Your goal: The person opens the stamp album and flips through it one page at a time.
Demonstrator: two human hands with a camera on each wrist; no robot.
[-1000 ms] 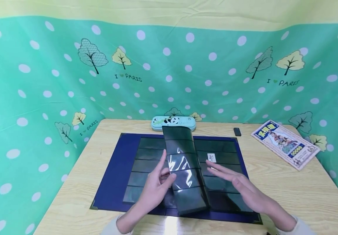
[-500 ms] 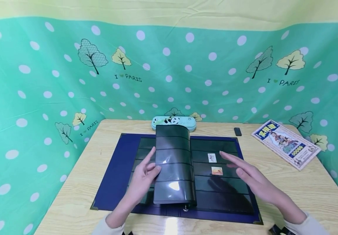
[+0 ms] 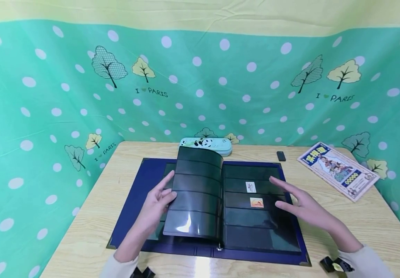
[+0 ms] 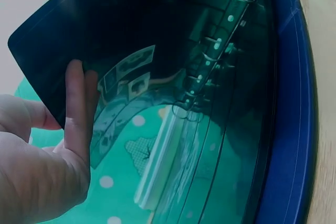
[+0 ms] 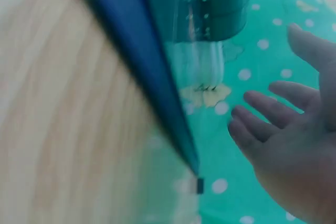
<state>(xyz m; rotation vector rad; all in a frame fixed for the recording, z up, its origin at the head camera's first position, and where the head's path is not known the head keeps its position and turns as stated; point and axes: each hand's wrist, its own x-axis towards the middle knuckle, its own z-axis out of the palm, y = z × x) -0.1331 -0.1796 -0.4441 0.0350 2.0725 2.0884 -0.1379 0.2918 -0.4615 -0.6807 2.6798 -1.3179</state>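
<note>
- The page (image 3: 195, 185) you hold looks like smooth, glossy plastic.
- Your album cover (image 3: 126, 216) looks smooth, its clasp (image 3: 219, 248) shiny metal.
- Your table (image 3: 81, 227) shows smooth wood grain.
- The curtain (image 3: 220, 65) facing you is matt, creased cloth.

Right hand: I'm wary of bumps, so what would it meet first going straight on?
Probably the raised black page, since the right hand points across the album toward it, though depth is unclear.

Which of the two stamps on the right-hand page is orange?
The lower stamp, one row beneath the upper stamp, which looks mostly whitish.
</note>
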